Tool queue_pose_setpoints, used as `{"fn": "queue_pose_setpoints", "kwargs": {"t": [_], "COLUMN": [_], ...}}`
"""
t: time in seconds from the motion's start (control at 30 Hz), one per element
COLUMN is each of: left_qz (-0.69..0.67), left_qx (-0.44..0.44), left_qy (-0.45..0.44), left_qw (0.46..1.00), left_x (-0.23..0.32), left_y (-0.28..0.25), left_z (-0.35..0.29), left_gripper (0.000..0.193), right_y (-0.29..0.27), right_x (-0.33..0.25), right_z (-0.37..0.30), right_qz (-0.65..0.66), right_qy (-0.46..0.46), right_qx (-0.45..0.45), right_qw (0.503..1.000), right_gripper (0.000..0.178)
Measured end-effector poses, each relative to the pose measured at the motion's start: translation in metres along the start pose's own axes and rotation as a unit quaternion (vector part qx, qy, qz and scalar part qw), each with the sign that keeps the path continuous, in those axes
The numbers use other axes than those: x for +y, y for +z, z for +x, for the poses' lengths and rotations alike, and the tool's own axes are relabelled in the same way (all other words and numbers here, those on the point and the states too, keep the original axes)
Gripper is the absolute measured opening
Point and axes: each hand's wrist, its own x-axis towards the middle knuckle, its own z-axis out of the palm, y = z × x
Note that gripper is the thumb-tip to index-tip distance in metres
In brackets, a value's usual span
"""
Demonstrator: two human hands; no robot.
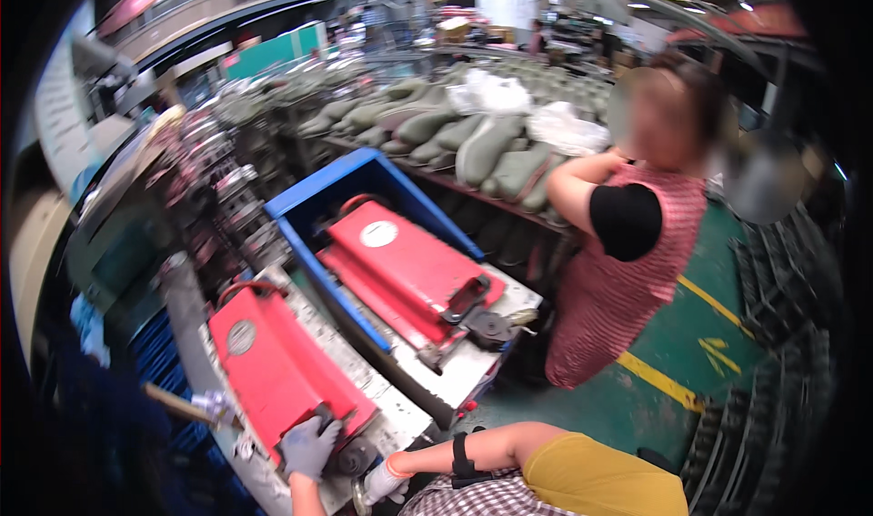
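Note:
My left hand (309, 445), in a grey glove, is at the near end of a long red machine cover (277, 352). Its fingers are bent over the dark handle at that end, which they mostly cover. Just right of it sits a round dark knob (356, 458) on the white bench top. Low in the picture, my right hand (387, 485), in a pale glove, is beside a curved metal piece (362, 496); blur and the frame's lower part hide its fingers. A second red machine cover (400, 257), with a bare black handle (468, 298), lies to the right.
A blue bin-like frame (291, 211) surrounds the second machine's far end. Behind it, a rack holds many green boot-shaped pieces (491, 148) and white plastic bags (491, 93). A person in a red checked apron (627, 280) stands at right, near dark racks (782, 280).

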Motion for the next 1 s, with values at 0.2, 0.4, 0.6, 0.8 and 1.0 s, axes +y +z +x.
{"fn": "queue_pose_setpoints", "kwargs": {"t": [0.2, 0.4, 0.6, 0.8, 1.0], "left_qz": [-0.122, 0.043, 0.18, 0.123, 0.147], "left_qx": [0.124, 0.243, 0.345, 0.37, 0.472], "left_qy": [0.009, 0.069, 0.11, 0.109, 0.087], "left_qw": [0.985, 0.967, 0.915, 0.914, 0.865], "left_x": [0.015, 0.005, 0.005, 0.009, -0.006], "left_y": [-0.084, -0.142, -0.158, -0.142, -0.105], "left_z": [0.015, 0.038, 0.047, 0.01, -0.036], "left_gripper": [0.024, 0.054, 0.074, 0.065, 0.049], "right_y": [-0.036, -0.07, -0.091, -0.108, -0.125], "right_x": [-0.017, -0.052, -0.091, -0.099, -0.097], "right_z": [-0.06, -0.048, 0.019, 0.026, 0.027], "right_qz": [0.061, -0.018, -0.137, -0.196, -0.15], "right_qy": [-0.089, -0.117, -0.021, 0.049, 0.046], "right_qx": [0.146, 0.532, 0.643, 0.651, 0.625], "right_qw": [0.983, 0.838, 0.753, 0.732, 0.765], "right_gripper": [0.038, 0.05, 0.097, 0.091, 0.081]}}
